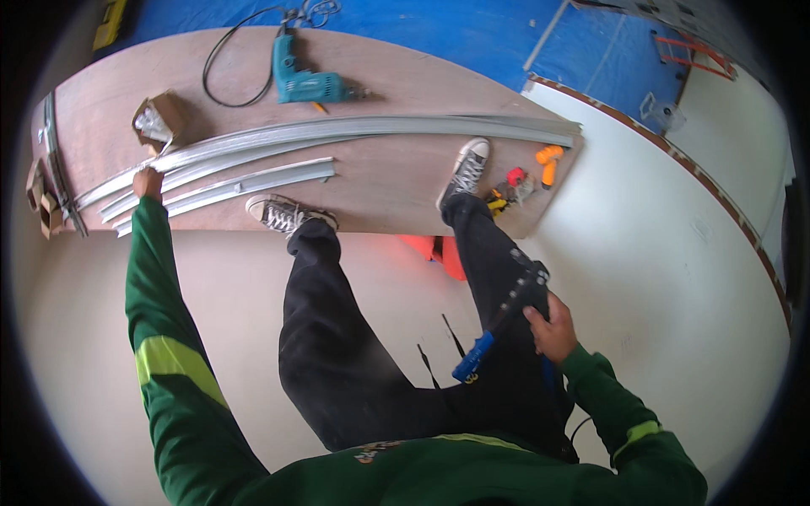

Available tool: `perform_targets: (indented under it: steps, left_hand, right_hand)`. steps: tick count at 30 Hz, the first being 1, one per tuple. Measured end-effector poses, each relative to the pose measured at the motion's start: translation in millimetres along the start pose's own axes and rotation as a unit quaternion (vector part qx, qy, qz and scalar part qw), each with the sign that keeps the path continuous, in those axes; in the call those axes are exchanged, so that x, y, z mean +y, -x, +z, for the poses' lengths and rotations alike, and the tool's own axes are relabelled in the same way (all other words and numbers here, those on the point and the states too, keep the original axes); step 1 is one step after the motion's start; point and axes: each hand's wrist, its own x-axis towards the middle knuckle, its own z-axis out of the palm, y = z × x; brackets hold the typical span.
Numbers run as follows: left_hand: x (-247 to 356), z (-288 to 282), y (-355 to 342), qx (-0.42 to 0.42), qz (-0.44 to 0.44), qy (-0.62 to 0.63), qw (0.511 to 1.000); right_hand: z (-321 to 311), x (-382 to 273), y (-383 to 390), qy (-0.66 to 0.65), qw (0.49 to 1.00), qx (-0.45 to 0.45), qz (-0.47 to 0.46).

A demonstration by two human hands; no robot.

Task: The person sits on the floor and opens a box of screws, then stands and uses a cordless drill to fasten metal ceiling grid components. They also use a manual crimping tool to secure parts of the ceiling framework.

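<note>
My left hand [148, 183] is closed and rests over the left part of several long silver metal channels [371, 126]; what its fingers hold is hidden. Just beyond it stands an opened cardboard box [169, 116] with pale small pieces inside. A shorter metal channel [278, 174] lies nearer to me. In my right hand [553, 331], beside my right thigh, is a black plier-like tool [515, 295] with blue grips. One of its grips points away from the hand, toward my lap, and its dark head points forward.
A teal corded drill [305, 83] lies at the back of the wooden board [405, 181] under my feet. Orange and yellow tools [548, 160] sit by its right edge. More dark channels [59, 169] are at the far left. Blue sheeting [439, 42] covers the floor beyond.
</note>
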Motion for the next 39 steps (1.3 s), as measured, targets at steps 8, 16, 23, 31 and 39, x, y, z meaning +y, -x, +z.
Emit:
perform_targets:
  steps: [8,16,23,31,39]
  left_hand:
    - [123.6,-53.4,315.6,-0.073,-0.059,0.79,0.606]
    - [253.7,-277.1,623.7,-0.144,-0.13,0.814,0.548]
    - [325.3,-417.7,737.7,-0.089,-0.041,0.845,0.525]
    - [368.4,-511.3,725.4,-0.133,0.05,0.879,0.456]
    - [381.3,-649.9,707.0,-0.157,0.235,0.901,0.328]
  right_hand:
    - [-29.5,31.9,-15.8,-0.053,0.995,-0.084,-0.025]
    - [-111.1,30.9,-66.8,-0.007,0.976,-0.116,-0.183]
    - [-218.0,2.0,-22.3,0.005,0.918,-0.021,-0.397]
    - [-300.2,-23.3,71.2,0.065,0.863,-0.006,-0.5]
    - [-294.2,-20.5,195.4,-0.141,0.86,0.015,-0.49]
